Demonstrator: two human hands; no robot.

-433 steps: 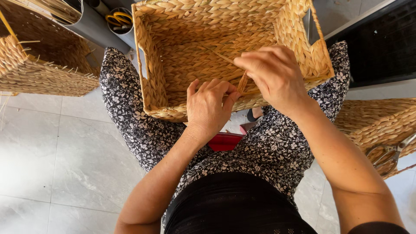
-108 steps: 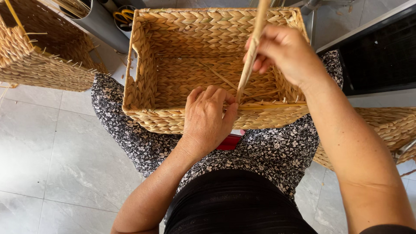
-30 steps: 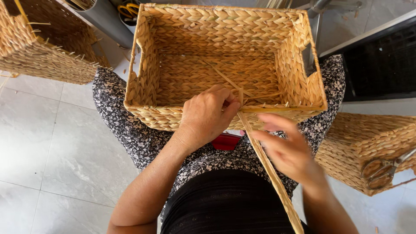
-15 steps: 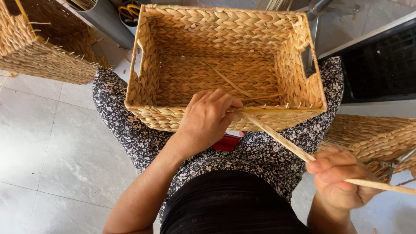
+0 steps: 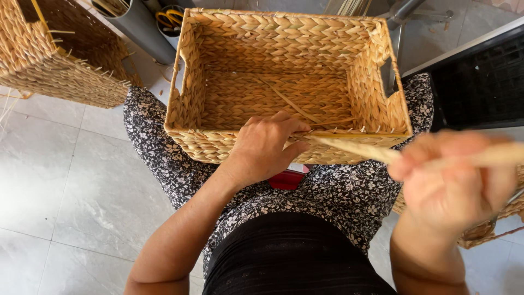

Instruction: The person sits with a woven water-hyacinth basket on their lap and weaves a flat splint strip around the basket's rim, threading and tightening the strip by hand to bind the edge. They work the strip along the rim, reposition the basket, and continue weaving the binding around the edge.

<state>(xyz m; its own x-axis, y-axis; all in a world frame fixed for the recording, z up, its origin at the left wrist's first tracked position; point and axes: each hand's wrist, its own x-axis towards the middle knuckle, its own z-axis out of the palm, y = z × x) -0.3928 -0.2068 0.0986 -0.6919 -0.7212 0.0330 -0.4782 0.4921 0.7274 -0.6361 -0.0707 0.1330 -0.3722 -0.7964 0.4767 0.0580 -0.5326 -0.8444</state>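
A rectangular woven straw basket (image 5: 218, 65) rests on my lap, its open top toward me. My left hand (image 5: 267, 147) presses on the basket's near rim, fingers curled over the edge. My right hand (image 5: 456, 180), blurred with motion, is closed around a long pale straw strand (image 5: 355, 147). The strand runs taut from the near rim by my left fingers out to the right. Loose strands lie inside the basket on its bottom.
Another woven basket (image 5: 49, 60) stands at the upper left on the tiled floor. A third basket (image 5: 491, 229) sits at the right behind my right hand. A grey cylinder holding tools (image 5: 136, 22) stands behind the lap basket. A black crate (image 5: 480, 82) is at the upper right.
My right hand has pulled the straw strand out to the right and upward, tightening it from the rim. My left hand has stayed on the near rim.
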